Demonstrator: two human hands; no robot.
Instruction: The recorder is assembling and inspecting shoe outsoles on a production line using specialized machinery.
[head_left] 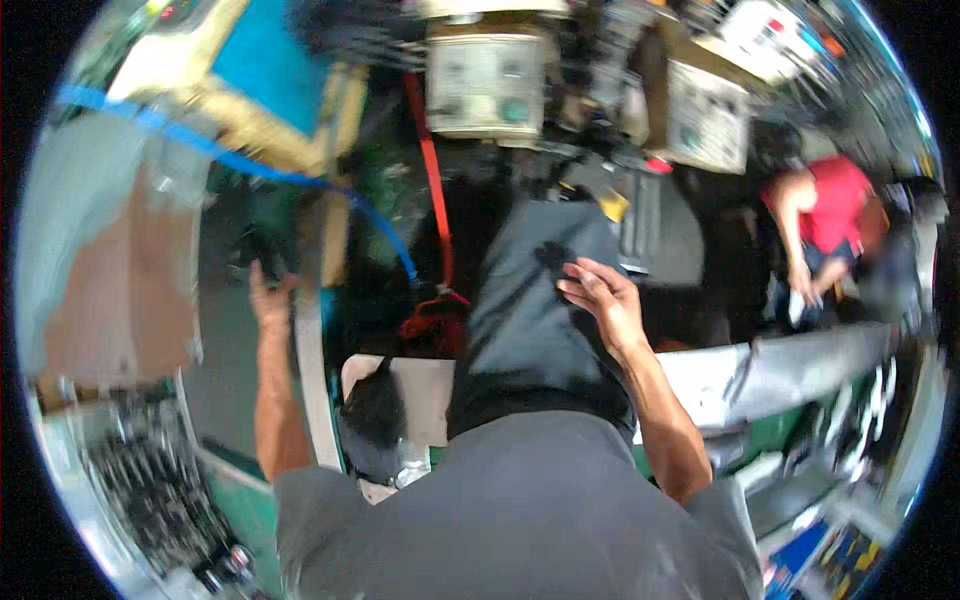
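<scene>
My right hand (605, 300) is raised over my dark trouser leg, thumb and fingertips pinched together. A small black part (552, 257) shows at those fingertips; its exact kind is too blurred to tell. Off to the left, my left hand (270, 298) reaches forward over a dark grey bench surface (232, 330), with finger and thumb apart. Just beyond its fingertips lies a dark object (262, 245), smeared by motion. Whether the fingers touch it, I cannot tell.
A blue hose (250, 166) and a red strap (432, 185) run ahead of me. White crates (487, 85) stand at the far side. A co-worker in red (835, 205) sits at the right. Beside me is a bench (790, 375) with a black bag (372, 420).
</scene>
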